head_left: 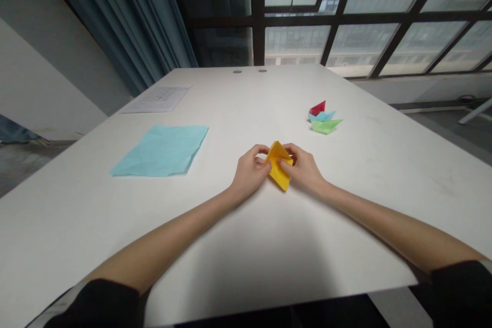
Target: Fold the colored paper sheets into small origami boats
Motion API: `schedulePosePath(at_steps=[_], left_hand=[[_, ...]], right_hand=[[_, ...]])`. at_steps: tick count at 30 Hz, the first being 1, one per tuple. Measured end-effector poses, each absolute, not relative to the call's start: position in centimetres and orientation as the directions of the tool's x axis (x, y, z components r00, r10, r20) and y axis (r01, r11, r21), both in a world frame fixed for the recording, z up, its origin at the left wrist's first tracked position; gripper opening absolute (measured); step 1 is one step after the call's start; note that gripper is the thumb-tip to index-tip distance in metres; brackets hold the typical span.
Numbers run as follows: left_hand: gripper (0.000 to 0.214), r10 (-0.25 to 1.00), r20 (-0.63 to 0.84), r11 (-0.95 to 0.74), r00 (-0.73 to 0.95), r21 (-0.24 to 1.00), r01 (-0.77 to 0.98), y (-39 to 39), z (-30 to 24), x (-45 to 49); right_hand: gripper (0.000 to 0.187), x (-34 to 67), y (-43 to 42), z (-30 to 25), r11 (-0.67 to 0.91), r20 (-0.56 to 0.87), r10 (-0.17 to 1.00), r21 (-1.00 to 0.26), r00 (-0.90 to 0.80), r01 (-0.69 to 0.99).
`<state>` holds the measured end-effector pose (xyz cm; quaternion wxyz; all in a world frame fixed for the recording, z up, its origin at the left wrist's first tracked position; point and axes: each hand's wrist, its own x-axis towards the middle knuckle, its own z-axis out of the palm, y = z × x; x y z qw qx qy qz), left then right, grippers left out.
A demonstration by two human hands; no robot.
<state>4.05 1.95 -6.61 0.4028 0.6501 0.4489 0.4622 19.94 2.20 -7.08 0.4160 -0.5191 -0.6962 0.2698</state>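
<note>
A folded piece of yellow paper point(280, 168) is held between both hands, slightly above the white table. My left hand point(250, 170) pinches its left edge, thumb toward me. On the other side, my right hand point(303, 166) grips the right edge with the thumb pressed on the near face. The paper has a diamond-like outline with a pointed lower corner. Some fingertips are hidden behind it. Farther off to the right lie small folded paper boats: a red one point(318, 108), a light blue one point(322, 116) and a green one point(326, 126).
A light blue cloth or paper sheet point(163, 151) lies flat at the left of the white table point(246, 246). Behind it is a printed sheet point(157, 99). Two round grey discs sit near the far edge. Blue curtains point(126, 15) and dark-framed windows stand beyond.
</note>
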Motion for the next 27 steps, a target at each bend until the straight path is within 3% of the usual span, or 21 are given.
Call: schedulePosePath(at_steps=[9,13,18,24,27], left_hand=[[0.029,0.969,0.177,-0.208,0.172,0.961,0.182,2.4,-7.3,3.7],[0.025,0.986,0.091,-0.105,0.141,0.990,0.090,3.2,-7.8,3.6],[0.023,0.986,-0.055,0.092,0.156,0.967,-0.240,3.7,-7.7,3.6],[0.025,0.975,-0.089,0.172,0.205,0.886,-0.432,3.7,-6.9,3.4],[0.033,0.971,-0.103,0.189,0.217,0.887,-0.422,3.8,-7.1,3.4]], right_hand=[[0.029,20.6,3.1,-7.7,0.284,0.261,0.959,-0.841,-0.114,0.460],[0.025,20.7,3.8,-8.3,0.140,0.109,0.984,-0.964,-0.143,0.226],[0.025,20.6,3.8,-7.9,-0.051,-0.010,0.971,-0.985,-0.238,-0.167],[0.040,20.7,3.5,-7.2,-0.127,-0.056,0.974,-0.937,-0.218,-0.326],[0.033,20.9,3.8,-7.5,-0.122,-0.063,0.976,-0.950,-0.207,-0.287]])
